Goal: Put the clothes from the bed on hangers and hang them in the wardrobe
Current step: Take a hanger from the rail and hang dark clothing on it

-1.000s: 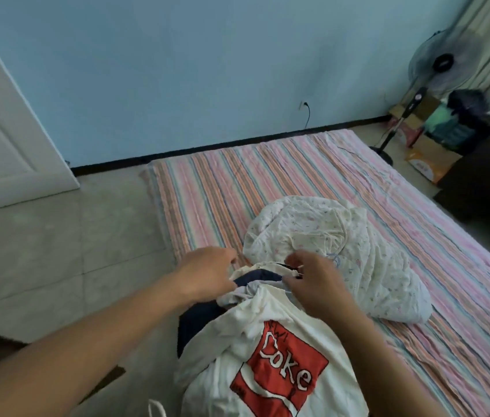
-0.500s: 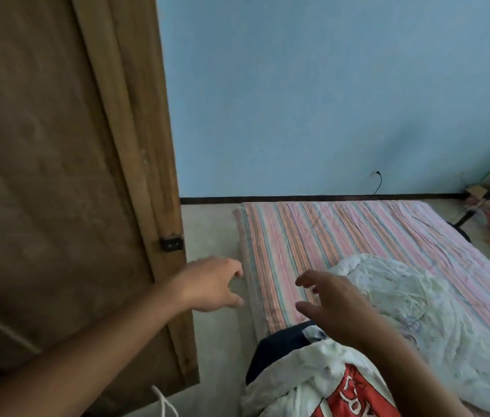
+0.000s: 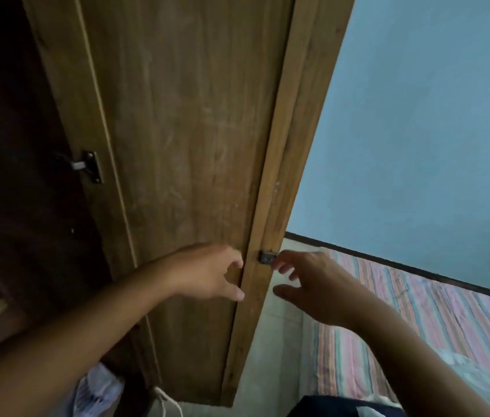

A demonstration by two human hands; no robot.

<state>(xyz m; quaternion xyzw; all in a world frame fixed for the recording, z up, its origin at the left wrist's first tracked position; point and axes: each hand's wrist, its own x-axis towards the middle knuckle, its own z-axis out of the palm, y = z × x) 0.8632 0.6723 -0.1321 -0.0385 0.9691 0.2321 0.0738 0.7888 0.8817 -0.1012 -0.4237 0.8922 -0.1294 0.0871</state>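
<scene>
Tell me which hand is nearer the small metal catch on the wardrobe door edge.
Right. The right hand has its fingertips almost at the catch; the left hand sits lower left, over the door.

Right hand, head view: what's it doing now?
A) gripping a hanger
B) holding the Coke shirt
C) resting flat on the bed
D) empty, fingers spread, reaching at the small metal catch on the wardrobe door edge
D: the right hand holds nothing, its fingers spread with the fingertips right beside the small metal catch on the wardrobe door edge; whether they touch it cannot be told.
</scene>
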